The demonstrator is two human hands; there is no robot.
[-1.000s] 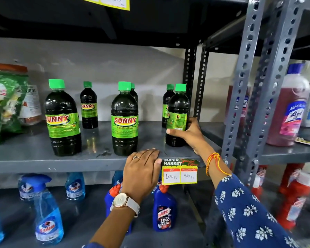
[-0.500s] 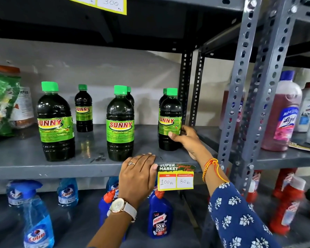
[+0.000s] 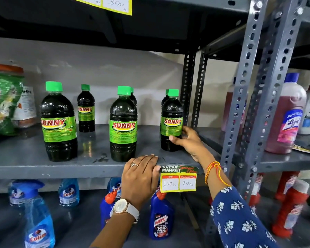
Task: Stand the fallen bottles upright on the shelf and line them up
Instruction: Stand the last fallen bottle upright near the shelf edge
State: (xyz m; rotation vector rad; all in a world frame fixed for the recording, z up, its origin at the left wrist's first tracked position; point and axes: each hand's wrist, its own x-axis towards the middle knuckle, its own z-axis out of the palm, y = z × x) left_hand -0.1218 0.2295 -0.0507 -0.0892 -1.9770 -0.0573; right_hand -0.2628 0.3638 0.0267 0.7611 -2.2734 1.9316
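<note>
Leftmost on the grey metal shelf [image 3: 25, 158] stands a rounded plastic bottle [image 3: 58, 122] of dark liquid, green screw cap up, glossy green SUNNY label facing out. Behind it, near the wall, a smaller bottle [image 3: 86, 109] of the same kind stands upright too. Further right comes the middle bottle [image 3: 123, 125], long axis vertical, with another cap just showing behind its shoulder.

Below it the left hand [image 3: 140, 178] lies flat over the shelf's front lip, fingers together and spread on the metal, gripping nothing; a ring and a white-strapped watch show. Just beside it hangs a yellow price tag [image 3: 178, 179] marked 100 and 80.

Next, the right hand [image 3: 188, 140] clasps the lower part of the right bottle [image 3: 171, 120], thumb across the front below the label, fingers curled round the far side. That bottle stands upright near the perforated steel upright [image 3: 187, 86], a twin directly behind it.

Compared with a second ago, its label has turned: SUNNY now faces squarely forward, where before the lettering pointed off to the side. The left hand has stayed put.
</note>
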